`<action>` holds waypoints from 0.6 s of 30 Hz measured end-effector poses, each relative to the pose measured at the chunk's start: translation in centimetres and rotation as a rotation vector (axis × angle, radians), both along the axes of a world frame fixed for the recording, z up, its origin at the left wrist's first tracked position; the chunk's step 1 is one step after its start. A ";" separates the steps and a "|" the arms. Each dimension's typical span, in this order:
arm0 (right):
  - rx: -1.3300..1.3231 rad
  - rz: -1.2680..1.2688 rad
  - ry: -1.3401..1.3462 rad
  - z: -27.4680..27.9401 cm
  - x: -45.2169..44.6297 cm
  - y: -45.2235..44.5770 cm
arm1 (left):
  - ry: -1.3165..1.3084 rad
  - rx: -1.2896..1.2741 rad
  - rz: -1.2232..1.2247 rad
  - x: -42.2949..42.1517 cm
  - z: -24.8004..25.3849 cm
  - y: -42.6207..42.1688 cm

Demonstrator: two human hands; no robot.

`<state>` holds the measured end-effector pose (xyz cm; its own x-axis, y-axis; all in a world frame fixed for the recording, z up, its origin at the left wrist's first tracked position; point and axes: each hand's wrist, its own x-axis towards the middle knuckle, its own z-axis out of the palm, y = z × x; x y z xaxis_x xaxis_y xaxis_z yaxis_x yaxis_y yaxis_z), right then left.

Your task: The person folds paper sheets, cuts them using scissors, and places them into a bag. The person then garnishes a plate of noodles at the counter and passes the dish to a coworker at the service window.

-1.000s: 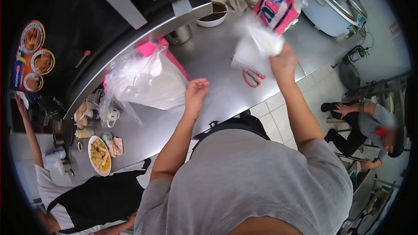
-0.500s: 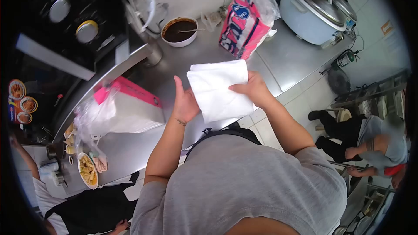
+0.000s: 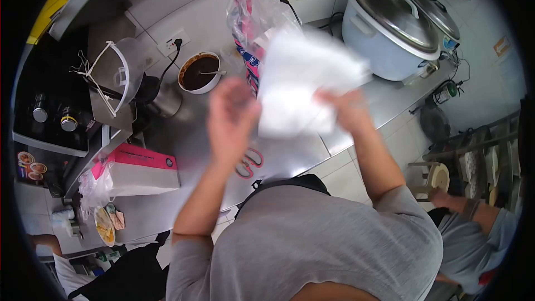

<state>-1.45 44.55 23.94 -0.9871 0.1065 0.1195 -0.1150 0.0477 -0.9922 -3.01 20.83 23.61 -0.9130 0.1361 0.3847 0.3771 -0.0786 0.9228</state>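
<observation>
A folded stack of white paper napkins (image 3: 301, 83), blurred by motion, is raised above the counter. My right hand (image 3: 346, 110) grips its lower right edge, thumb on top. Just left of the stack, my left hand (image 3: 231, 114) is empty with fingers curled and apart, also smeared. Partly hidden behind the napkins stands a pink and blue printed plastic package (image 3: 248, 58), its clear top open. A second package (image 3: 145, 175), white with a pink side, lies on the left of the counter. Red-handled scissors (image 3: 249, 163) rest on the steel near my waist.
A bowl of dark sauce (image 3: 199, 72) with a spoon sits at the back of the steel counter (image 3: 195, 134). Large rice cookers (image 3: 387, 30) stand back right. Black appliances are at left, near a plate of food (image 3: 105, 226). Other people (image 3: 473, 234) are on both sides.
The napkins and both hands have moved up, toward the printed package. The view has shifted, and the scissors now show. The person at right has moved an arm toward the stool.
</observation>
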 end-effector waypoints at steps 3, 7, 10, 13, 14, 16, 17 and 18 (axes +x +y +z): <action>-1.003 0.459 0.388 4.5 -5.7 2.9 | 0.537 -0.304 0.293 -6.0 8.4 0.5; -1.043 0.692 0.544 3.3 -17.8 -1.5 | 0.823 -0.985 0.422 -18.5 7.4 0.8; -0.463 -0.265 0.674 4.2 -18.4 -6.9 | 0.228 -0.894 0.199 -18.3 8.5 0.1; 0.179 -0.319 0.996 3.5 -17.8 -5.3 | -0.106 -0.664 0.104 -16.4 9.5 -0.5; 0.204 -0.231 0.947 3.3 -17.4 -5.4 | -0.129 -0.613 0.090 -15.9 9.2 -0.7; 0.408 0.013 0.639 3.1 -17.5 -4.6 | -0.076 -0.565 0.042 -15.1 9.5 -1.2; 0.577 0.169 0.379 3.4 -18.2 -3.6 | -0.056 -0.587 0.010 -15.5 9.4 -1.8; 0.738 0.318 0.113 3.7 -19.1 -2.7 | -0.033 -0.608 -0.024 -15.6 9.3 -2.2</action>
